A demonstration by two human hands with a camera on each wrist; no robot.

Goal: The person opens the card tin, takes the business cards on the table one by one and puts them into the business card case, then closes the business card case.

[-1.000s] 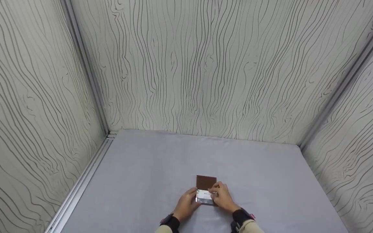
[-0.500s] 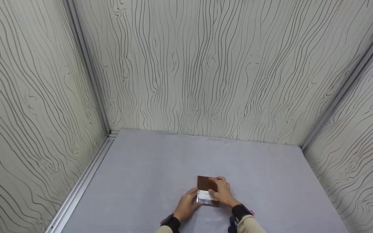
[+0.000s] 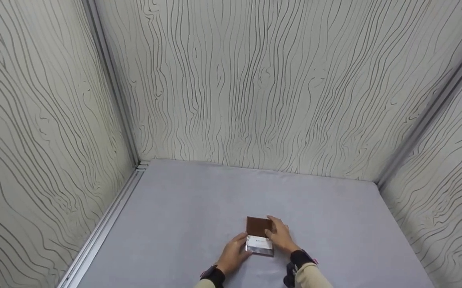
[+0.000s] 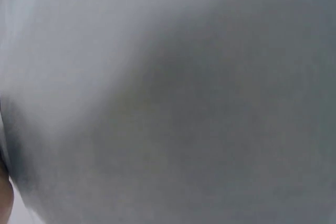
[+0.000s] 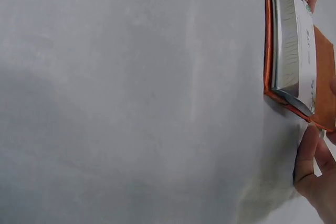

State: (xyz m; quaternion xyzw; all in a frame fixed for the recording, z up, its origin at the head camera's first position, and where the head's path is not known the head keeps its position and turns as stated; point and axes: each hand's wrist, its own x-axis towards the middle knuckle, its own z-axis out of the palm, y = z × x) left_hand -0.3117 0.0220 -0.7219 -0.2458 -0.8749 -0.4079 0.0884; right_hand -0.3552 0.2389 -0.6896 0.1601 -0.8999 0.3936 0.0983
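Note:
A brown business card case (image 3: 259, 226) lies opened on the cloth, its lid folded back away from me. Its silver metal tray (image 5: 286, 51) holds a white card (image 3: 259, 242) with small print, too small to read. My left hand (image 3: 231, 253) holds the case at its left side, thumb at the near corner and fingers farther up. At the right side, my right hand (image 3: 282, 237) grips the lid's edge, with the thumb low near the hinge and a finger at the far corner. Only a sliver of a finger (image 4: 4, 198) shows in the left wrist view.
Pale grey cloth (image 3: 183, 200) covers the table. Walls with a wood-grain line pattern (image 3: 231, 80) rise at the back and both sides. A metal rail (image 3: 103, 224) runs along the left edge.
My right hand has moved off the card, across the lid, to the lid's right edge, leaving more of the card showing. The left hand keeps its hold.

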